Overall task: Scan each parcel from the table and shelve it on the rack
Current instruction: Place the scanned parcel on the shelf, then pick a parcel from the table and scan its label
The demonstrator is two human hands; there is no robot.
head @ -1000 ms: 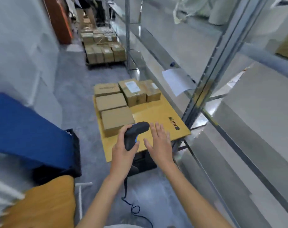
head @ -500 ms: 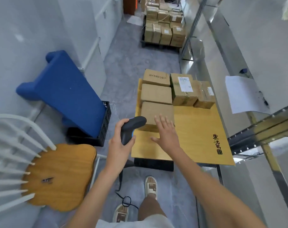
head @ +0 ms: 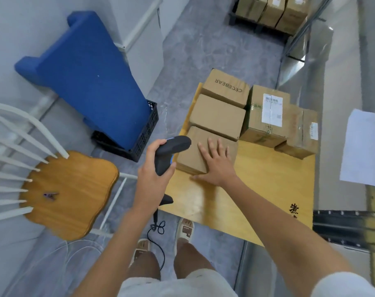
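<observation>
Grey mottled floor [head: 203, 50] runs between a white wall on the left and the metal rack [head: 345, 224] on the right, seen from the head camera looking steeply down. On the floor stands a low yellow wooden table [head: 257, 189], black characters printed near its right front corner. Five brown cardboard parcels sit on its far half. Three lie in a column along the left edge: the nearest parcel [head: 193, 155], plain and unlabelled; a plain middle parcel [head: 218, 116] touching it; and a far parcel [head: 225, 86] printed "CECBBEAR". To their right stands a taller labelled parcel [head: 268, 116] with a white shipping label on top, and just beside it a taped parcel [head: 300, 133] carrying a small label. Left hand [head: 152, 174] grips the handle of a black barcode scanner [head: 171, 151], fingers wrapped round it, scanner head just beside the nearest parcel's left edge; its cord [head: 158, 230] hangs to the floor. Right hand [head: 216, 163] lies flat with fingers spread and straight on top of the nearest parcel, thumb at its front edge. A white sheet of paper [head: 364, 146] hangs on the rack. Left of the table: a blue cushion [head: 92, 78] in a black crate [head: 143, 138], and a wooden-seated chair [head: 70, 194]. More boxes [head: 272, 11] are stacked further off.
</observation>
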